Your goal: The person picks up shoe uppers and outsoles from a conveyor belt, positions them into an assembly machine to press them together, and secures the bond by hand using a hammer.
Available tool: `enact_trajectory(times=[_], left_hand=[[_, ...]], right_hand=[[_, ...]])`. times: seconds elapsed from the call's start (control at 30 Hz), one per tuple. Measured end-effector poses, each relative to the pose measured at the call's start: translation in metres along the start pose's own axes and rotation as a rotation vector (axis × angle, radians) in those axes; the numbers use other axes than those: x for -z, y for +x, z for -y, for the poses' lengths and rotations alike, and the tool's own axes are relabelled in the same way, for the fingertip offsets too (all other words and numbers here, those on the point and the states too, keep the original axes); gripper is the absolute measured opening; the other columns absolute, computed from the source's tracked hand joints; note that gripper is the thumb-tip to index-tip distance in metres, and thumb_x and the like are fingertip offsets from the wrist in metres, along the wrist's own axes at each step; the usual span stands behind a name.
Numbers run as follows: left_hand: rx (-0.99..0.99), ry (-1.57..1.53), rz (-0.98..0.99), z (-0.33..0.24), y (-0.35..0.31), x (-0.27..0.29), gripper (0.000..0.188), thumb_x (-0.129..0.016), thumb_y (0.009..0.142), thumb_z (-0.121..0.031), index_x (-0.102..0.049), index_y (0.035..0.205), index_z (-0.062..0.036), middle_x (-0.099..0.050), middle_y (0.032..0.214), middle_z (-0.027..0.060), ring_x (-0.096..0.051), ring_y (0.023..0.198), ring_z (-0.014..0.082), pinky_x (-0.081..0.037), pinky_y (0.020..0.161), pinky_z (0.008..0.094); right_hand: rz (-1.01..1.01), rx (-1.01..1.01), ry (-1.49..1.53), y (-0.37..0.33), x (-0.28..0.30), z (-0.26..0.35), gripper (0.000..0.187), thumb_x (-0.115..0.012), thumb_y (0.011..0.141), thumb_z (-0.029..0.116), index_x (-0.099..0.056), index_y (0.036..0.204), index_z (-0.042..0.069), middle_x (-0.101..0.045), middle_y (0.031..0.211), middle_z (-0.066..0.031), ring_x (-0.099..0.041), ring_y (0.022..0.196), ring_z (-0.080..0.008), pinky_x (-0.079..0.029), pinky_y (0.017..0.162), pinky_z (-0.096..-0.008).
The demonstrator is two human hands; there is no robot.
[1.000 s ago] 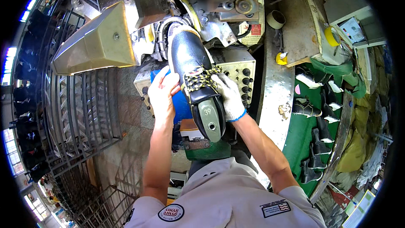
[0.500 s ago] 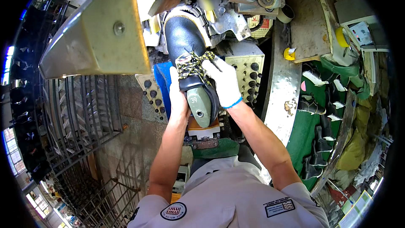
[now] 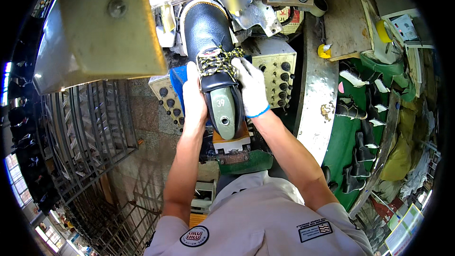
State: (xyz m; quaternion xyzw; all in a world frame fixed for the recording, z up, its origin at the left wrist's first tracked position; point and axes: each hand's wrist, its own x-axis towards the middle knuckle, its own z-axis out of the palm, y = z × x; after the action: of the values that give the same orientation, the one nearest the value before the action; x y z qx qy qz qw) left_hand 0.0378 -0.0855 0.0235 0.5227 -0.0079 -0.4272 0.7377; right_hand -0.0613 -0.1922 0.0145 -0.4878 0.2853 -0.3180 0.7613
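A black leather shoe (image 3: pixel 204 26) with yellow stitching along its toe edge points away from me, toe at the machine. A green shoe last (image 3: pixel 222 109) sits inside it and sticks out at the heel end. Black-and-yellow laces (image 3: pixel 215 61) lie loosely tangled over its front. My left hand (image 3: pixel 193 97) grips the shoe's left side, fingers partly hidden by it. On the opposite side my right hand (image 3: pixel 251 85), in a white glove with a blue cuff, closes on the upper beside the laces.
Metal machine parts (image 3: pixel 258 16) surround the toe. A large plate-like guard (image 3: pixel 95 33) hangs at upper left. Control panels with dark knobs (image 3: pixel 284 78) flank the shoe. Metal racks (image 3: pixel 95 132) stand at left. Several shoes (image 3: pixel 355 161) lie on a green surface (image 3: pixel 332 149) at right.
The shoe has turned slightly and sits straighter, its toe a little farther from the machine's clamp. My right hand has shifted down the shoe's side, off the top of the laces.
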Motion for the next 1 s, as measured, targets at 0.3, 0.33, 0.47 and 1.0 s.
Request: enact_trajectory(times=[0.3, 0.33, 0.47, 1.0], left_hand=[[0.022, -0.438, 0.070, 0.021, 0.015, 0.018, 0.046, -0.047, 0.109, -0.042, -0.058, 0.134, -0.0054, -0.069, 0.114, 0.0130, -0.070, 0.095, 0.0266, -0.060, 0.085, 0.0394], [0.024, -0.375, 0.025, 0.016, 0.012, 0.008, 0.045, -0.047, 0.109, -0.041, -0.059, 0.133, -0.0052, -0.070, 0.111, 0.0128, -0.070, 0.092, 0.0269, -0.061, 0.084, 0.0398], [-0.083, 0.017, -0.104, 0.011, 0.008, 0.007, 0.056, -0.044, 0.110, -0.053, -0.065, 0.125, -0.0040, -0.073, 0.106, 0.0084, -0.071, 0.088, 0.0177, -0.059, 0.079, 0.0337], [-0.037, -0.066, -0.056, 0.000, 0.012, 0.015, 0.056, -0.047, 0.109, -0.051, -0.067, 0.122, 0.0000, -0.074, 0.107, 0.0102, -0.072, 0.089, 0.0185, -0.059, 0.082, 0.0328]], right_hand=[[0.011, -0.032, -0.148, -0.004, -0.016, 0.040, 0.031, -0.067, 0.100, 0.020, -0.070, 0.121, -0.003, -0.073, 0.101, -0.0052, -0.062, 0.092, -0.0090, -0.052, 0.082, -0.0266], [0.011, -0.071, -0.103, -0.004, -0.012, 0.042, 0.030, -0.067, 0.101, 0.020, -0.070, 0.120, -0.003, -0.073, 0.101, -0.0049, -0.063, 0.092, -0.0088, -0.052, 0.082, -0.0266], [-0.061, -0.059, -0.126, -0.003, -0.004, 0.007, 0.029, -0.062, 0.105, 0.023, -0.071, 0.116, -0.003, -0.071, 0.095, -0.0020, -0.060, 0.086, -0.0071, -0.050, 0.078, -0.0240], [-0.045, -0.011, -0.030, 0.001, -0.022, -0.009, 0.043, -0.056, 0.107, 0.028, -0.056, 0.143, 0.004, -0.068, 0.098, -0.0064, -0.057, 0.087, -0.0098, -0.049, 0.077, -0.0282]])
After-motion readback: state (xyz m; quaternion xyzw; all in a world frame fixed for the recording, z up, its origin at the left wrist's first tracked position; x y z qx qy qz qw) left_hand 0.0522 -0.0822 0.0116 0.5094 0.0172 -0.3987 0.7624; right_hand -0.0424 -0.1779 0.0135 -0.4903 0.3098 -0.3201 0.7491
